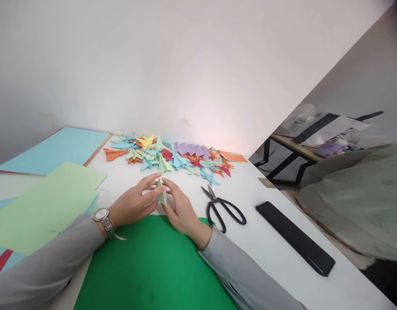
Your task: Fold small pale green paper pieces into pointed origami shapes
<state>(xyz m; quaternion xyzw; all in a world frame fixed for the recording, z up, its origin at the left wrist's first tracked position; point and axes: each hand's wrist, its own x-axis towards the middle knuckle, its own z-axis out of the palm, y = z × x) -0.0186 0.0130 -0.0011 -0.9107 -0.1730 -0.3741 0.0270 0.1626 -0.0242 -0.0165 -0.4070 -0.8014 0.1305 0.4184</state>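
Note:
Between both hands, near the middle of the table, is a small folded piece of pale green paper [162, 197] with a pointed tip. My left hand [134, 202], a silver watch on its wrist, grips the paper from the left with bent fingers. From the right, my right hand [182, 211] holds its other side between thumb and fingers. Both hands lie over the far edge of a green sheet [150, 262]. Just beyond them is a heap of folded paper shapes [166, 157] in several colours.
Scissors with black handles [218, 206] lie half open right of my hands. Further right is a long black object [295, 237]. Light green paper [50, 206] and a stack of blue sheets [56, 148] lie left. A wall [185, 64] rises behind the table; a bed [356, 198] is beyond its right edge.

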